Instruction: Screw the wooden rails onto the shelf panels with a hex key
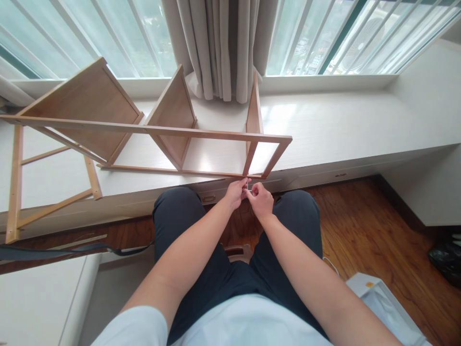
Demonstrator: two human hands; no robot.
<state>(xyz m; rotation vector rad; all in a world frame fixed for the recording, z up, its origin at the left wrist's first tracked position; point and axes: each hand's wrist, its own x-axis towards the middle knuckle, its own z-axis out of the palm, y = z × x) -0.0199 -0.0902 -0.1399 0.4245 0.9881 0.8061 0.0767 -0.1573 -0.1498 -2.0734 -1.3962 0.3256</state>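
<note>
Wooden floor under knees, white window ledge ahead. Left hand and right hand together, fingertips pinched on small thin metal fastener, too small to identify. Seems I'm readying hardware for fitting. Just beyond fingers: pale wooden shelf frame lying on its side on white ledge. Next move needs fine alignment at near corner post. Farther: grey curtain, window.

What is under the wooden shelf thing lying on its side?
The wooden shelf frame lies on a white window bench. Below its near edge the left hand and right hand pinch something tiny; fingers cover most of it.
</note>
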